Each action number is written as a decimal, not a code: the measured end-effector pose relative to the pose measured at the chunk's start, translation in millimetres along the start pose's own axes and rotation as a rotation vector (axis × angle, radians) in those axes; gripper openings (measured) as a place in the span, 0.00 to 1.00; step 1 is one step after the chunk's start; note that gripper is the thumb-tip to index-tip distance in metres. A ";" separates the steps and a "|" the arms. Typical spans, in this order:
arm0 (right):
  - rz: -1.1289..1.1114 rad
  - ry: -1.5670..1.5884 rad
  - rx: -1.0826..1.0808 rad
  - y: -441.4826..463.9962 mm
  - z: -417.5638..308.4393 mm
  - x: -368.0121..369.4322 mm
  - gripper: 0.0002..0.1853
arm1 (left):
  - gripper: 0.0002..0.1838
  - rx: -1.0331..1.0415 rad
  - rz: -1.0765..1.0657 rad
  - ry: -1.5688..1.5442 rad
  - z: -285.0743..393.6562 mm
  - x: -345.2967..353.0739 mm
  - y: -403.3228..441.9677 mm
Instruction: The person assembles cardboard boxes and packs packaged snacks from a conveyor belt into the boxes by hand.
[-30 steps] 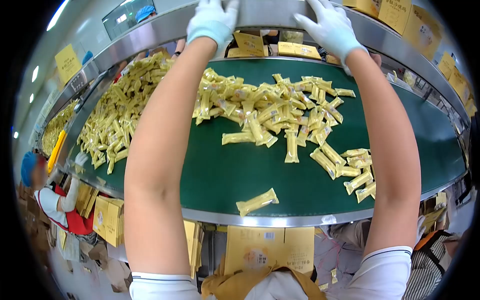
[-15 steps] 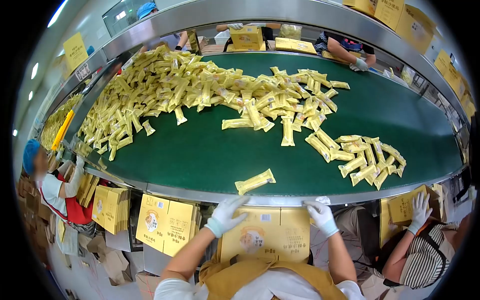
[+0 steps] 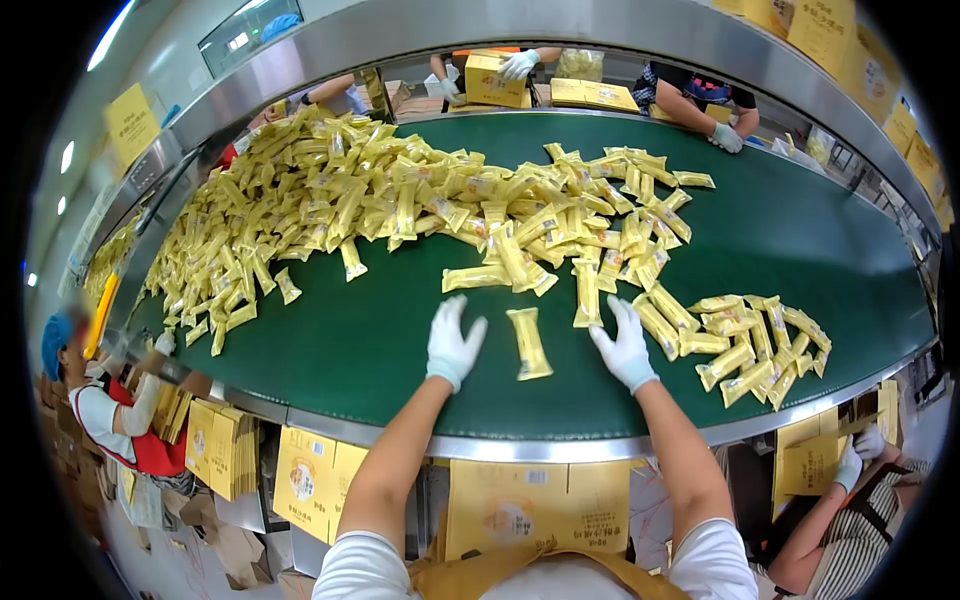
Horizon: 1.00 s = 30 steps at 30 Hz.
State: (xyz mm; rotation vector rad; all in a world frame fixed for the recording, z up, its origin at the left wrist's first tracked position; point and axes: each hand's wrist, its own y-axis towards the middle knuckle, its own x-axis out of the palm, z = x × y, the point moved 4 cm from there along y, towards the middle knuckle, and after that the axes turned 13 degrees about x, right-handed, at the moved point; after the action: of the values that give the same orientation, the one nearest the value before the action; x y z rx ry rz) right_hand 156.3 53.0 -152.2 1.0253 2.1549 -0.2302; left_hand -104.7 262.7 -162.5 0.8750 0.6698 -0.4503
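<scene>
My left hand [image 3: 455, 345], in a white fabric glove [image 3: 450, 355] with a pale mint cuff [image 3: 445, 375], points forward, fingers [image 3: 447, 315] extended, thumb [image 3: 477, 330] angled inward. My right hand [image 3: 624, 347], gloved alike, mirrors it, apart. Both bare forearms [image 3: 400, 450] stretch out from short white sleeves [image 3: 362, 570].

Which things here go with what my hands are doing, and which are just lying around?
Likely part of the job:
- lone packet, between your open left hand and right hand
- packet pile
- green belt under them
- carton in front of you

Probably just lying around:
- brown boxes on the floor
- upper-right boxes
</scene>
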 end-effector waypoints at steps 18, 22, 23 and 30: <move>-0.062 -0.072 0.100 286.7 24.3 92.2 0.37 | 0.37 0.034 -0.253 -0.589 -103.6 166.5 233.3; -0.119 0.107 -0.023 293.5 63.3 100.2 0.34 | 0.42 0.021 -0.198 -0.916 -30.4 170.0 215.4; -0.134 0.189 -0.015 286.6 64.7 99.1 0.32 | 0.42 0.032 -0.219 -0.941 -28.8 171.7 213.8; -0.050 0.174 -0.096 179.2 32.0 68.5 0.26 | 0.38 0.047 -0.389 -1.163 -13.5 146.4 156.0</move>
State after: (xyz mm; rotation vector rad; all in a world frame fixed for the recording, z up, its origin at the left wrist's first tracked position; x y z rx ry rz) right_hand 276.0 199.7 -196.8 0.9683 2.3256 -0.0624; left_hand 90.0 349.3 -185.2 0.3895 -0.2644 -1.1930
